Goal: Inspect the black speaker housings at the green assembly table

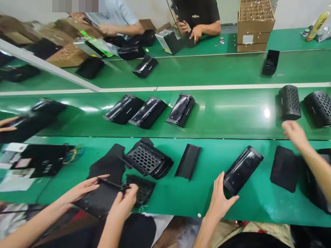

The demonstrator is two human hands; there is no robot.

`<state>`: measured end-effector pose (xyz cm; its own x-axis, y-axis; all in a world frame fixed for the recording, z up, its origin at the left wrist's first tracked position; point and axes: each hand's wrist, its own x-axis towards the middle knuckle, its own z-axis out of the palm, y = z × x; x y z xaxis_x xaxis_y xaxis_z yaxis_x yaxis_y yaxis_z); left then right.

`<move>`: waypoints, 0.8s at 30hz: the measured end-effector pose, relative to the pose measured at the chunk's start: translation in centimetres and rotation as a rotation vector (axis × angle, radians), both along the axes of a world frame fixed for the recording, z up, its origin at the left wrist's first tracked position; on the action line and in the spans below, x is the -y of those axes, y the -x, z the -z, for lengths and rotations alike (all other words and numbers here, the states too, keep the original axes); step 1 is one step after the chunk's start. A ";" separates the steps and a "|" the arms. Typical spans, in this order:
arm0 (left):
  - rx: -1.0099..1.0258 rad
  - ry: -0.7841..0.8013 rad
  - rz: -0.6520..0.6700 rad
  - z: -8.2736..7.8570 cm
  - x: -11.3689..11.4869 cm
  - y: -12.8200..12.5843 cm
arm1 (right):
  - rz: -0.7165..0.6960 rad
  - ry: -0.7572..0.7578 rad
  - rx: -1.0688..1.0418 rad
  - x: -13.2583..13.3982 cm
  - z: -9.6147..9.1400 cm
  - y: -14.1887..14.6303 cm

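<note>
A co-worker's hands (103, 196) at my far left gripped a flat black panel (100, 199), below a stack of grille plates (147, 160). My left hand (219, 199) lay open, fingers spread against the near end of a black speaker (243, 168) lying on the green table (181, 193). My right hand (294, 132) hovered loosely open, empty, near a standing speaker (289, 102).

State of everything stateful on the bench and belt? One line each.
left hand: open, pressed against the near speaker's end
near speaker: lying angled on the bench
right hand: open, blurred, holding nothing
grille speakers: on the belt, untouched
grille stack: fanned out
co-worker's hands: gripping a black panel
cardboard box: open on top
</note>
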<state>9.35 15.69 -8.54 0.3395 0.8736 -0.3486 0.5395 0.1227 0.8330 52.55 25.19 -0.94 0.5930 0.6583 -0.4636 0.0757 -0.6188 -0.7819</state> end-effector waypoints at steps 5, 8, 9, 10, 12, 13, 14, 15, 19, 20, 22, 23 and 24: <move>-0.010 -0.006 -0.039 -0.8 0.6 -2.0 | -0.038 0.084 -0.333 6.3 2.0 11.8; 0.014 -0.011 0.001 -1.8 1.7 -3.4 | 0.074 0.025 -0.362 7.4 3.1 14.3; 0.038 -0.042 0.040 -2.2 1.7 -3.5 | 0.126 0.002 -0.338 7.4 3.4 14.4; 0.060 -0.092 0.081 -2.6 1.3 -3.3 | 0.175 -0.017 -0.315 7.5 3.7 14.4; 0.052 -0.182 0.043 -3.4 -0.7 -1.6 | 0.240 -0.039 -0.301 8.1 4.1 14.4; 0.020 -0.210 -0.036 -3.7 -2.3 -0.3 | 0.256 -0.041 -0.309 8.7 4.1 14.6; -0.029 -0.226 -0.150 -3.9 -4.3 1.3 | 0.265 -0.037 -0.323 9.5 4.1 14.9; -0.088 -0.231 -0.276 -4.0 -6.5 2.8 | 0.271 -0.029 -0.335 10.3 3.9 15.2; -0.226 -0.160 -0.522 -5.2 -14.5 7.7 | 0.295 -0.015 -0.345 13.4 3.5 16.9; -0.235 -0.135 -0.534 -6.2 -15.4 8.9 | 0.303 -0.019 -0.341 13.8 3.5 17.0; -0.244 -0.095 -0.551 -9.3 -15.5 12.2 | 0.324 -0.037 -0.317 14.3 3.2 17.0; -0.249 -0.087 -0.572 -11.4 -14.9 14.3 | 0.338 -0.049 -0.294 14.5 2.9 16.9; -0.259 -0.083 -0.602 -13.6 -14.2 16.5 | 0.355 -0.062 -0.264 14.6 2.4 16.7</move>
<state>-7.17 29.85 5.03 -0.3021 0.9124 -0.2763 0.5810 0.4060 0.7054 35.82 10.55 -3.30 0.6539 0.4665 -0.5957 -0.3401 -0.5220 -0.7822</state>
